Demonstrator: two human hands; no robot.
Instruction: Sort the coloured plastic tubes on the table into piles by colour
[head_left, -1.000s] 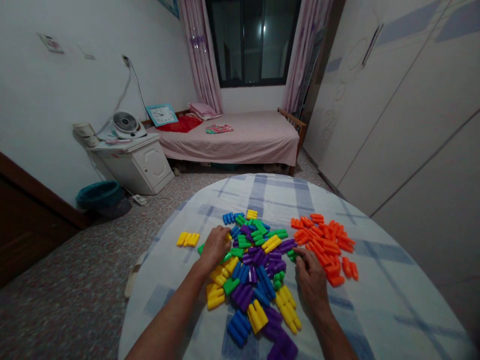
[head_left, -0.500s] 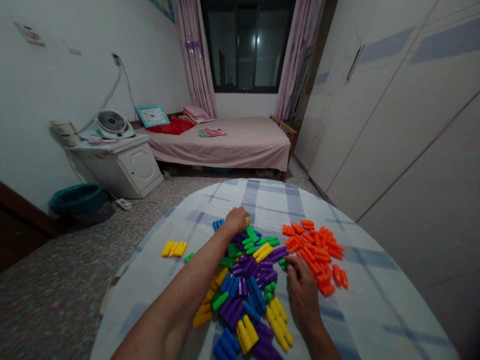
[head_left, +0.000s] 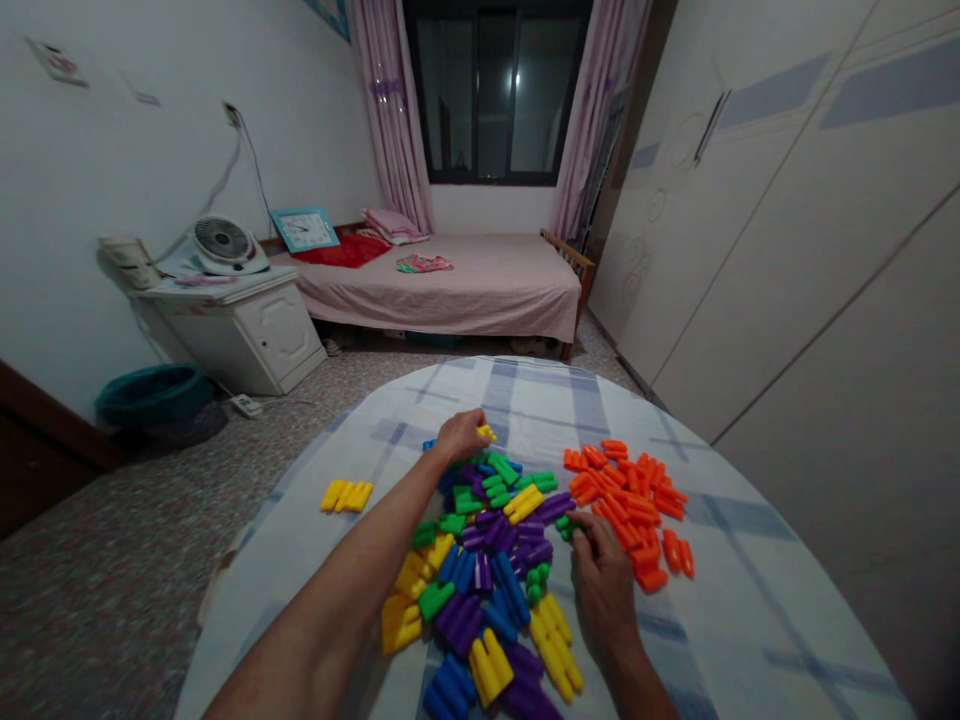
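The left hand (head_left: 459, 437) is pinching a yellow block (head_left: 486, 433) at the far edge of the pile (head_left: 495, 560), needing a clear lift, while the right hand (head_left: 604, 572) is resting, its grip unclear.

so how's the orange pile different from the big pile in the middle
The orange pile is one colour; the middle pile mixes yellow, green, blue and purple. The orange pile is smaller and lies right of the larger middle pile. Both are plastic blocks on the checked tablecloth.
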